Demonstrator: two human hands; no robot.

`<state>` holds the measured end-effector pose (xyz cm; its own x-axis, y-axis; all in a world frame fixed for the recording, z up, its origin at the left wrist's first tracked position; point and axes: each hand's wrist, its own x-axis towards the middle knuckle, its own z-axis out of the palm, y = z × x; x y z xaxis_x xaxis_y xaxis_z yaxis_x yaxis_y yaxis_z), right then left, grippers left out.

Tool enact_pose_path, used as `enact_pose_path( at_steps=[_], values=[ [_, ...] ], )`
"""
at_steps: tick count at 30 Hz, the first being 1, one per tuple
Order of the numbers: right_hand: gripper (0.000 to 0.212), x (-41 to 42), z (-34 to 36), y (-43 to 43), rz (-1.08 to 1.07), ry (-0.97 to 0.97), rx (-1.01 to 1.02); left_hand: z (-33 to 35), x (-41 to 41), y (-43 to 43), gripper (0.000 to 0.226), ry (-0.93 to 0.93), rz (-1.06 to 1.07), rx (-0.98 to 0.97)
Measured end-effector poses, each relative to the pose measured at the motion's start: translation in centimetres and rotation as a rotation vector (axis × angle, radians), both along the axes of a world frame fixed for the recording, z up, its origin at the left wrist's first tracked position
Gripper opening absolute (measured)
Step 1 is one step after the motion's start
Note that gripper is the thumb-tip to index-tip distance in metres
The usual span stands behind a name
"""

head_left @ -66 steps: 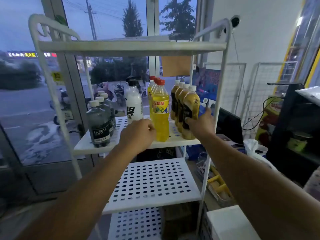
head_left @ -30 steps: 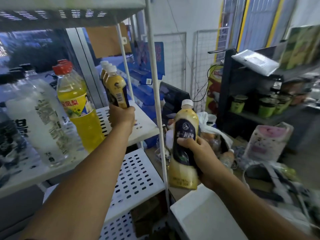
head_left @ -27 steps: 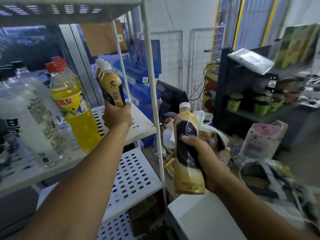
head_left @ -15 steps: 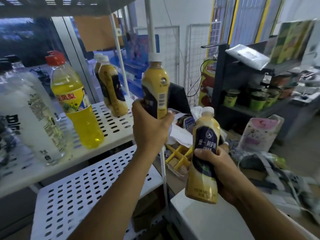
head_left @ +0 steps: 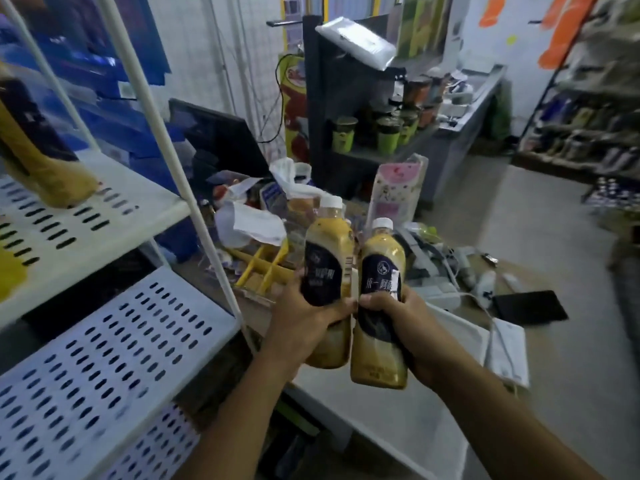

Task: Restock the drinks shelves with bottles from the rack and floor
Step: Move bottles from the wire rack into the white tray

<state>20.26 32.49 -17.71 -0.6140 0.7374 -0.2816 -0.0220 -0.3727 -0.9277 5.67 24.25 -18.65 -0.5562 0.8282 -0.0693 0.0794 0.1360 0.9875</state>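
Both hands were busy in this one. The left hand [head_left: 304, 323] had its fingers curled round the left bottle [head_left: 327, 268], gripping it low on the dark label. The right hand [head_left: 410, 327] was doing the same with the right bottle [head_left: 381, 271]. The two matched: tan-yellow drink, dark label, white cap. They were held up in the air side by side, pretty much upright, and so close they looked like they were touching, though I couldn't say for sure.

They sat just off the right side of the white rack [head_left: 166, 150], past its front post and level with the gap between the upper shelf [head_left: 114, 220] and the lower shelf [head_left: 104, 358]. A third bottle [head_left: 41, 161] of the same kind stood on the upper shelf, back from its front right corner and very blurry.

Behind the bottles was a cluttered tabletop [head_left: 426, 289] with a yellow divider tray [head_left: 263, 266], crumpled papers [head_left: 249, 225] and a pink pouch [head_left: 398, 188] standing up. A black tablet [head_left: 530, 310] lay near the tabletop's right edge. Further back, a dark shelving unit [head_left: 318, 98] had green cups [head_left: 346, 136] on it.
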Motion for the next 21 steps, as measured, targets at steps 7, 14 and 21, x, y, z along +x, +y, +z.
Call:
enact_pose_path(
  at_steps=[7, 14, 21],
  values=[
    [0.066, 2.3, -5.1, 3.2, -0.097, -0.161, -0.073, -4.7, 2.3, 3.0, 0.062, 0.23, 0.151, -0.198],
    [0.067, 0.8, -10.7, 3.5, -0.196, -0.234, -0.249, -8.0, 0.2, 5.3, 0.063, 0.418, 0.133, -0.507],
    [0.05, -2.5, -15.1, 2.2, -0.37, -0.379, -0.273, -12.1, -2.2, 7.8, 0.062, 0.59, -0.025, -0.703]
  ],
)
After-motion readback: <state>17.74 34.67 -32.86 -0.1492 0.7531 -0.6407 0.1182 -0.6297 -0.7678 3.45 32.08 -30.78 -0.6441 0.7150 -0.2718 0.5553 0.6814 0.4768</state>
